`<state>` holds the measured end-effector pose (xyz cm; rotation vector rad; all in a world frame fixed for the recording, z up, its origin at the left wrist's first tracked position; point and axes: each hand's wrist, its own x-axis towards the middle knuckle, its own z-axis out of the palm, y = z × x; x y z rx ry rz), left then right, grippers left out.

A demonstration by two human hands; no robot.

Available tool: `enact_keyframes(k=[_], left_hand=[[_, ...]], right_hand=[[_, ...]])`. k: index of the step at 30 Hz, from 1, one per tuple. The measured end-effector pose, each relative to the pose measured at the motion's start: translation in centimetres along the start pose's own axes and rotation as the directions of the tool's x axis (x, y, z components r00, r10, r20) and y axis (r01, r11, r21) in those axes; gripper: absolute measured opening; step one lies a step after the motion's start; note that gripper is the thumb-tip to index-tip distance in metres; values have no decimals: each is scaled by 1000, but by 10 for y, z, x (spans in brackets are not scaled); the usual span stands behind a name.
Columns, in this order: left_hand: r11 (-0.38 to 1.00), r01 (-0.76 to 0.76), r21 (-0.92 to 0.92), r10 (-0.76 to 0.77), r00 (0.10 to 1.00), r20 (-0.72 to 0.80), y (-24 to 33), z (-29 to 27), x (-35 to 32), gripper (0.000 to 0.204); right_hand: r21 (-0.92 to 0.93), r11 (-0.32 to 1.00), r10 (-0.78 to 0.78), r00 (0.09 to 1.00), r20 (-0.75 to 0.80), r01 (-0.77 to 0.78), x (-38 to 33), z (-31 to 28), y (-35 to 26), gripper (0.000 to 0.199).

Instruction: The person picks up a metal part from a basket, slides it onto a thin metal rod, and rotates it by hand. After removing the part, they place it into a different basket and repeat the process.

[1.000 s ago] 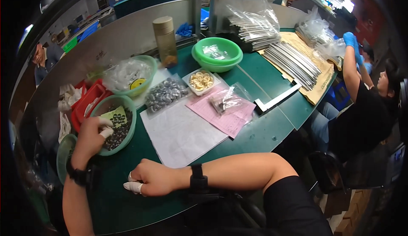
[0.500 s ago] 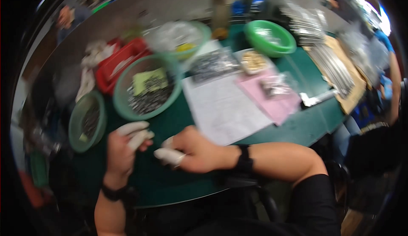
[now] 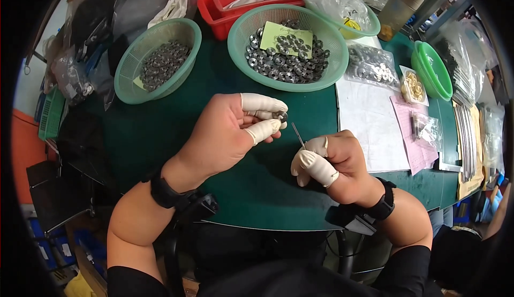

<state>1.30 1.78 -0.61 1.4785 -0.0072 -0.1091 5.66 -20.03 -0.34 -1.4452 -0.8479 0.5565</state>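
My left hand [image 3: 219,128] pinches a small round metal part with a hole [image 3: 281,116] between white finger-cotted thumb and fingers. Across from it, my right hand [image 3: 337,163] grips a thin metal rod [image 3: 297,135], its tip pointing up toward the left hand but apart from the metal part. White cots cover the right thumb and fingers too. Beyond the hands stands a pale green basket [image 3: 235,56] of similar round metal parts, with a yellow-green paper slip [image 3: 286,41] among them. Another green basket [image 3: 122,85] to the left holds more small metal parts.
White paper sheets [image 3: 369,131] and a pink sheet [image 3: 409,136] lie on the green table [image 3: 257,200]. At the back are red trays [image 3: 214,21], bagged metal parts [image 3: 372,67], a dish of brass-coloured rings [image 3: 413,88] and a bright green bowl [image 3: 433,75]. Long metal strips [image 3: 468,142] lie right.
The view has swung left and sharpened from blur. Both hands now sit further right in the picture, with the metal part and the rod plainly visible.
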Motion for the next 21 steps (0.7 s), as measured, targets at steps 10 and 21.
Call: enact_keyframes(k=[10, 21], left_hand=[[999, 42, -13, -42, 998, 43, 6, 3, -2, 18], [997, -62, -56, 65, 996, 52, -7, 0, 1, 23]], right_hand=[[-60, 998, -19, 999, 44, 21, -2, 0, 0, 28], [-38, 994, -98, 995, 11, 99, -1, -1, 4, 26]])
